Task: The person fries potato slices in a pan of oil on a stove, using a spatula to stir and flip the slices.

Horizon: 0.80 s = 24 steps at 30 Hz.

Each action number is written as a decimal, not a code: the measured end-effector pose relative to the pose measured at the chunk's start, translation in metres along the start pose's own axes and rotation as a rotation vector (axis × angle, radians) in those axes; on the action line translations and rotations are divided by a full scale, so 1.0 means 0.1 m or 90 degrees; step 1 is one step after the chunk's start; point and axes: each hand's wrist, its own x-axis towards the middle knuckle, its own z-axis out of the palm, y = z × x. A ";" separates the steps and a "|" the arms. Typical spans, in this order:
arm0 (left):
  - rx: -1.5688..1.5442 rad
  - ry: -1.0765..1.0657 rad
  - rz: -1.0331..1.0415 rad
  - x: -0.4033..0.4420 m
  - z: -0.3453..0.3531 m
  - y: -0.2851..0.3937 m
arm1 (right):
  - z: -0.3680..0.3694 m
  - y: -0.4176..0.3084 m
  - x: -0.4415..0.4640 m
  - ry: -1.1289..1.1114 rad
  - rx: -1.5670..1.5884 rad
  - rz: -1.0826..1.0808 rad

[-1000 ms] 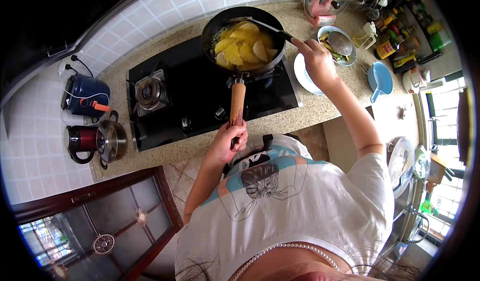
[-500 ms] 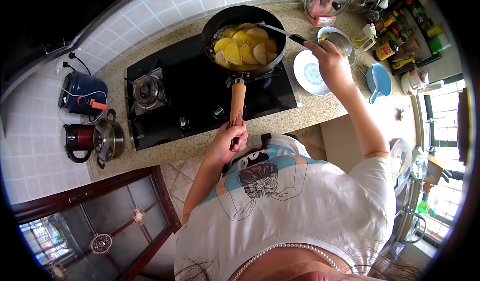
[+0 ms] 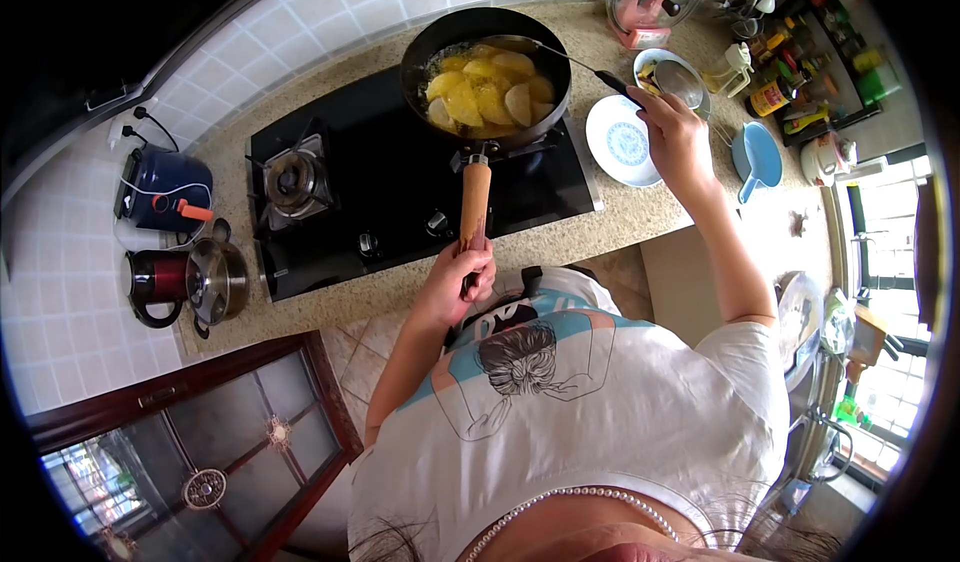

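A deep black wok sits over the right side of the stove, with yellow slices that look like potato in bubbling oil. My left hand is closed around the end of the wok's wooden handle. In my right hand is a long spatula, gripped by its black handle. Its metal shaft slants over the wok's right rim, and its head lies by the far inner wall, hard to make out. Beneath my right wrist is a white plate with a blue pattern.
Right of the plate are a white bowl with a strainer over it and a blue ladle-shaped scoop. Sauce bottles crowd the far right. Left lie a bare burner, a steel pot and a dark red kettle.
My right hand has shifted slightly right and down with the spatula, whose head has turned and moved toward the wok's far wall. The left hand stays on the wok handle.
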 end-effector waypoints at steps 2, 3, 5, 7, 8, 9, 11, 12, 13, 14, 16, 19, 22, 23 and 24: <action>0.007 0.000 -0.005 0.00 0.00 0.01 | -0.04 -0.01 -0.05 -0.011 0.027 0.017; 0.010 0.001 -0.008 0.01 0.00 0.02 | -0.05 -0.02 -0.06 0.001 0.043 0.016; 0.013 0.002 -0.012 0.01 0.00 0.02 | -0.11 -0.05 -0.09 0.013 0.058 0.015; 0.020 0.004 -0.016 0.01 -0.01 0.02 | -0.26 -0.09 -0.13 0.022 0.104 0.061; 0.021 0.003 -0.019 0.01 -0.01 0.02 | -0.34 -0.09 -0.14 0.010 0.116 0.078; 0.009 -0.002 -0.018 0.01 -0.01 0.02 | -0.45 -0.15 -0.15 -0.006 0.116 0.100; -0.004 -0.007 -0.017 0.02 -0.02 0.02 | -0.61 -0.17 -0.18 -0.003 0.108 0.100; -0.005 -0.014 -0.013 0.02 -0.03 0.01 | -0.63 -0.13 -0.20 0.004 0.118 0.100; -0.006 -0.020 -0.009 0.02 -0.04 0.01 | -0.64 -0.14 -0.21 0.003 0.118 0.100; -0.007 -0.020 -0.010 0.01 -0.03 0.01 | -0.65 -0.14 -0.21 -0.013 0.109 0.121; 0.007 -0.007 -0.005 0.00 0.01 0.02 | -0.62 -0.18 -0.21 -0.036 0.107 0.154; 0.008 -0.003 -0.007 0.00 0.03 0.03 | -0.43 -0.17 -0.21 -0.047 0.104 0.174; 0.007 -0.010 -0.007 0.00 0.02 0.03 | -0.34 -0.17 -0.17 -0.063 0.107 0.177; 0.006 -0.010 -0.006 0.00 0.01 0.03 | -0.33 -0.17 -0.17 -0.072 0.110 0.181; 0.007 -0.011 -0.008 0.00 0.00 0.02 | -0.32 -0.18 -0.17 -0.072 0.109 0.180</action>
